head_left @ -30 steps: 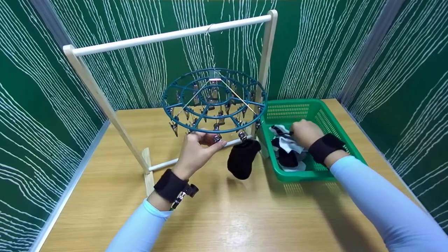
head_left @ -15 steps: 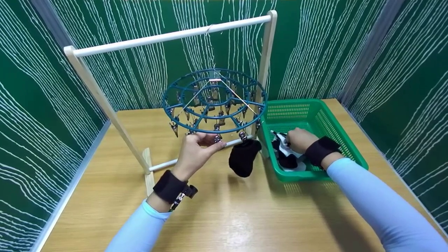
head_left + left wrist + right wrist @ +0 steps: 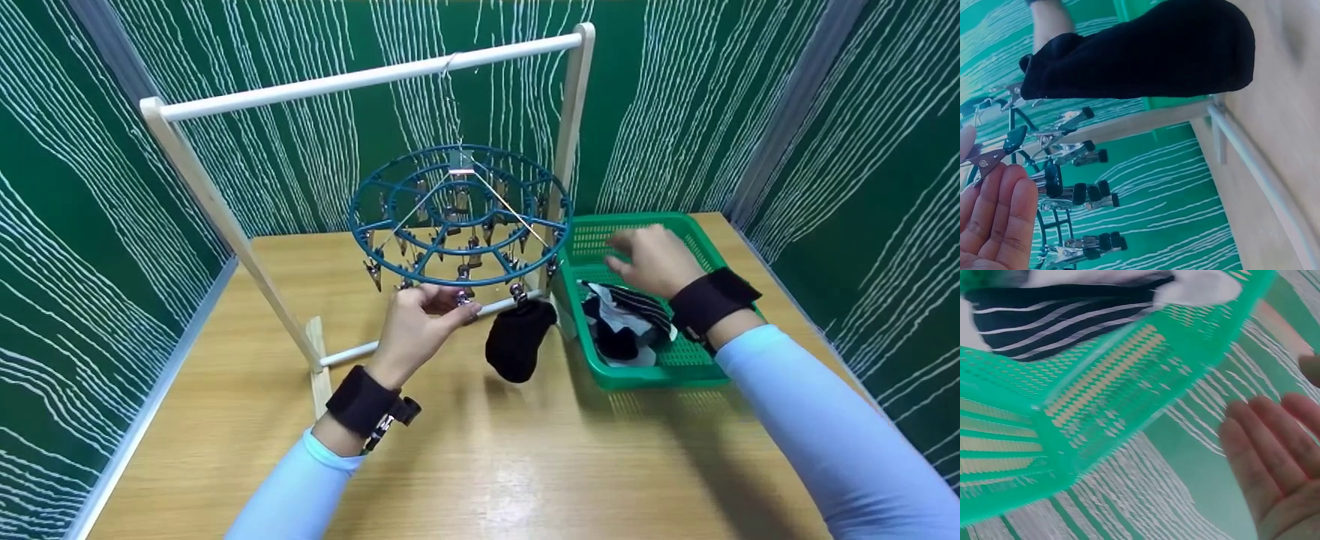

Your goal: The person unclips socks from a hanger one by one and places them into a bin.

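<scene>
My left hand (image 3: pixel 416 326) pinches a metal clip (image 3: pixel 989 161) with dark tips at the front edge of the round blue hanger (image 3: pixel 420 274). Just right of it, a black sock (image 3: pixel 517 343) hangs from another clip and fills the top of the left wrist view. Over the green basket (image 3: pixel 611 380) hovers my right hand (image 3: pixel 660 261), holding nothing, its fingers extended in the right wrist view. Below that hand, a dark sock with white stripes (image 3: pixel 1067 323) lies on a pile of black, grey and white cloth pieces (image 3: pixel 619 341).
A wooden stand (image 3: pixel 217 210) carries the hanger from its white top bar (image 3: pixel 337 81). Several other clips (image 3: pixel 1092 194) dangle under the rings. A lower white bar (image 3: pixel 349 353) crosses behind my left hand. Green walls (image 3: pixel 660 112) with white lines surround the wooden table (image 3: pixel 465 465).
My right hand has come up off the cloth pile and its fingers have let go; the striped sock now lies spread on top. My left hand stays at its clip.
</scene>
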